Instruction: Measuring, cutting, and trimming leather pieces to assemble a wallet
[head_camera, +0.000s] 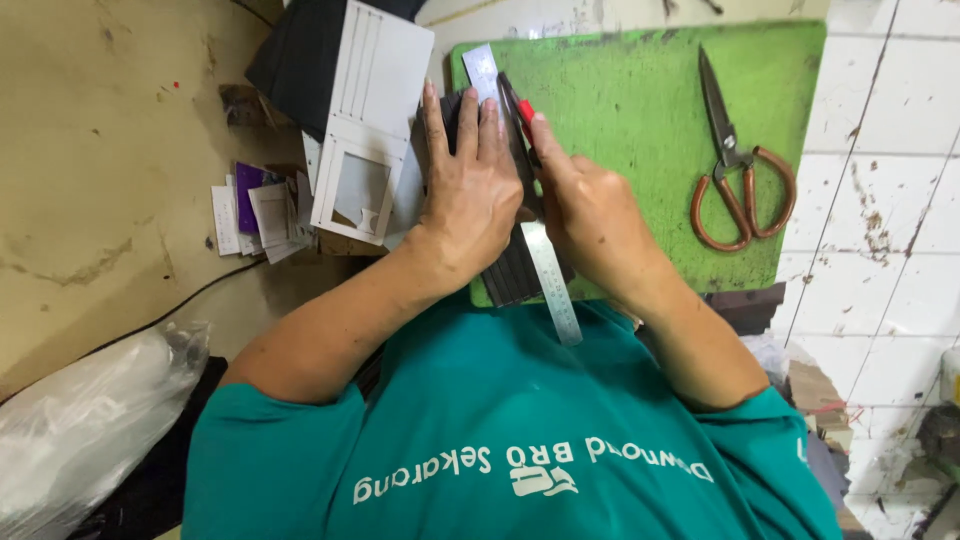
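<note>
**Position of work.** A steel ruler (556, 292) is lying on a green mat (650, 130). Its long axis is running near to far, leaning slightly left at the far end. The near end is overhanging the mat edge towards the person's teal shirt (500, 420); the far end is showing beyond the fingertips. Dark sheet (508, 277) is lying under the ruler, with its near edge showing as stacked strips.

**Left hand.** The left hand (470, 185) is lying flat, palm down, with its fingers pressed together and pointing far. It is bearing on the dark sheet just left of the ruler and covering the ruler's left edge. It is gripping nothing.

**Right hand.** The right hand (592, 212) is sitting immediately right of the ruler, touching the left hand at the thumb side. It is pinching a red-handled knife (520, 112) between thumb and forefinger. The knife is lying against the ruler's right edge, tip towards the far end. I cannot tell whether the blade is meeting the sheet, as the fingers are hiding the tip.

**Governing relation.** The ruler edge is running straight back towards the person, so the knife is standing at the far part of that line, with the clear length of the edge lying nearer. The right hand is the one on the edge; the left is only holding down.

**Surroundings.** Scissors (742, 170) with copper-coloured loops are lying on the mat well to the right, apart from both hands. A white card box (365, 130) is standing left of the mat, with paper scraps (255, 212) beside it. A clear plastic bag (85, 430) is lying near left.
</note>
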